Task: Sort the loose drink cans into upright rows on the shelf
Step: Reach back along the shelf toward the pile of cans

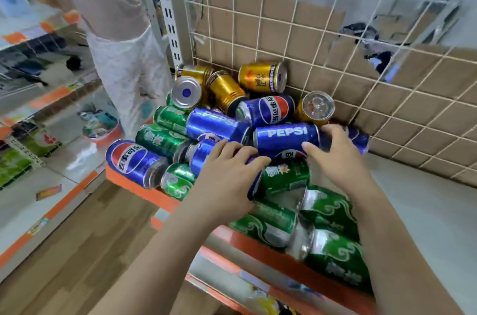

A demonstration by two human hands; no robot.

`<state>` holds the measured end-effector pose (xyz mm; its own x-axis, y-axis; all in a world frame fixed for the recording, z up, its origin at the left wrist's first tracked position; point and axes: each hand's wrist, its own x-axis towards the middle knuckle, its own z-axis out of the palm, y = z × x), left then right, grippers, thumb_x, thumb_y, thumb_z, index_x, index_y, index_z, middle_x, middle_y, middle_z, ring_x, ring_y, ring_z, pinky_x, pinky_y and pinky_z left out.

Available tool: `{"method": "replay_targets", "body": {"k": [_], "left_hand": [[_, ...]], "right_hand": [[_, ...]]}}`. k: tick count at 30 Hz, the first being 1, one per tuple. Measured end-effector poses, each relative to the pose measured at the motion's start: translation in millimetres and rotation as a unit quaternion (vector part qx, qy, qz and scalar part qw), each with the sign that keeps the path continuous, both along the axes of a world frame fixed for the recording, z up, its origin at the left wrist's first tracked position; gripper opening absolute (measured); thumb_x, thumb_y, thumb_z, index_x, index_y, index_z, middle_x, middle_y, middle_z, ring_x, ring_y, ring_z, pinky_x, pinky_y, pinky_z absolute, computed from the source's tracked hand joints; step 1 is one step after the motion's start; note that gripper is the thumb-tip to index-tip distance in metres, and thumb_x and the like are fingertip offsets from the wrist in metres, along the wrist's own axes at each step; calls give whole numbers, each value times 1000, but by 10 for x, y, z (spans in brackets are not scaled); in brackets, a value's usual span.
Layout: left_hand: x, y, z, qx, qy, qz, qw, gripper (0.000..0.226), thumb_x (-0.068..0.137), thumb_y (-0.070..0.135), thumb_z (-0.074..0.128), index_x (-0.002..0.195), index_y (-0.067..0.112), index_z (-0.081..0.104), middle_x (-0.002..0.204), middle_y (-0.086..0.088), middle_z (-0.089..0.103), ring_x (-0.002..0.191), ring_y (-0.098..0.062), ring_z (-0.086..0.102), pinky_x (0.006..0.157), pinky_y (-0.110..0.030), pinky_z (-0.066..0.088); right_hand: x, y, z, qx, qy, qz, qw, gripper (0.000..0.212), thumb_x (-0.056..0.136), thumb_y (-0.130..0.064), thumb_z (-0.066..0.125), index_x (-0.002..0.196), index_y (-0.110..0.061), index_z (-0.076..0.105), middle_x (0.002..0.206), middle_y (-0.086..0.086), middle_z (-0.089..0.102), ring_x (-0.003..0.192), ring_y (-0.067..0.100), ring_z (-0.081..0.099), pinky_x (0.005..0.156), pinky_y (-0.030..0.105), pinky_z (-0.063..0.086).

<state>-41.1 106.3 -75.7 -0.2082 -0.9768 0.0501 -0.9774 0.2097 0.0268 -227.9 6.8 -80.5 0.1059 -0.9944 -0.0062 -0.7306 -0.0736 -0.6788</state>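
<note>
Currently, loose drink cans point(216, 123) are being kept in a heap at the left end of the shelf point(426, 201), lying on their sides or tilted. Blue cans, smooth glossy metal: the word PEPSI is being shown in white on the PEPSI can point(284, 138), and a red, white and blue globe with Chinese characters is being displayed on the front-left can point(134, 159). Gold cans point(262, 77), ribbed near the ends: red and dark Chinese script is being shown on one, and the silver base point(186, 92) of another, marked with a blue dot, is being turned toward the camera. Green cans point(333, 252), with pale swirl patterns and white characters too blurred to be read, are being piled along the shelf's orange front lip. The right end of the PEPSI can is being gripped by the right hand point(335, 157), thumb in front and fingers curled over the top. A second blue can point(200, 157) is being clasped by the left hand point(227, 175), fingers bent round it. The heap is being backed by a white wire grid point(291, 30) with brown cardboard point(258, 20) behind it.
</note>
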Motion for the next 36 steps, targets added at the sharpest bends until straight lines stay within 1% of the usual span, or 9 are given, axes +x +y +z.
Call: {"method": "replay_targets", "body": {"k": [3, 6, 13, 17, 21, 24, 26, 31, 36], "left_hand": [[4, -64, 36, -1, 0, 16, 1000, 74, 77, 38, 64, 142, 34, 29, 140, 11, 37, 129, -20, 28, 109, -31, 12], [-7, -103, 80, 12, -3, 17, 1000, 66, 76, 37, 64, 135, 37, 35, 133, 13, 43, 123, -18, 32, 103, -31, 21], [10, -149, 208, -2, 20, 30, 999, 63, 68, 45, 69, 126, 39, 44, 121, 16, 53, 112, -15, 43, 86, -30, 39], [8, -68, 312, -58, 62, 54, 995, 56, 67, 48, 70, 119, 37, 51, 114, 14, 58, 108, -15, 49, 74, -29, 42], [23, 17, 394, -87, 107, 96, 986, 58, 65, 52, 72, 117, 38, 51, 115, 16, 60, 109, -14, 53, 75, -32, 46], [60, 56, 477, -118, 126, 133, 976, 63, 61, 57, 73, 115, 34, 51, 106, 13, 64, 101, -16, 58, 72, -30, 44], [81, 73, 523, -139, 136, 156, 968, 66, 57, 62, 73, 111, 30, 53, 100, 10, 66, 95, -19, 61, 70, -29, 42], [63, 52, 542, -165, 175, 155, 958, 75, 47, 77, 47, 104, 29, 55, 92, 7, 68, 88, -18, 63, 71, -32, 48], [-111, -42, 578, -172, 263, 121, 942, 66, 48, 72, 52, 97, 28, 56, 84, 14, 64, 87, -15, 62, 76, -36, 50]], "right_hand": [[-5, -62, -11, 88, -78, 6, 993, 52, 87, -38, 62, 129, -15, 44, 121, 0, 56, 111, 22, 54, 94, 36, 42], [-6, -78, 8, 106, -121, 16, 987, 34, 86, -34, 64, 111, -21, 45, 109, -2, 59, 100, 19, 57, 90, 38, 47], [-10, -95, 64, 156, -243, 41, 956, 25, 72, -19, 79, 90, -17, 62, 90, 1, 68, 79, 14, 64, 80, 37, 54], [46, -42, 103, 75, -224, 25, 971, 32, 67, -33, 82, 89, -19, 62, 85, -2, 65, 83, 19, 63, 79, 40, 53], [129, 29, 152, -42, -145, 18, 988, 52, 63, -43, 82, 106, -20, 62, 102, 0, 55, 88, 13, 56, 74, 24, 41], [149, 97, 264, -123, -141, 12, 982, 45, 66, -38, 81, 102, -24, 59, 102, -3, 45, 79, 0, 48, 66, 5, 36], [122, 126, 334, -170, -157, 3, 973, 41, 67, -38, 80, 100, -22, 61, 97, -6, 42, 77, -5, 45, 66, 1, 35], [-41, 186, 486, -227, -141, -18, 963, 43, 60, -50, 77, 90, -23, 60, 91, -5, 42, 73, 4, 45, 68, 9, 33], [-239, 313, 513, -235, -93, -31, 967, 46, 60, -52, 76, 88, -20, 57, 95, -3, 45, 85, 15, 52, 73, 30, 44]]}}
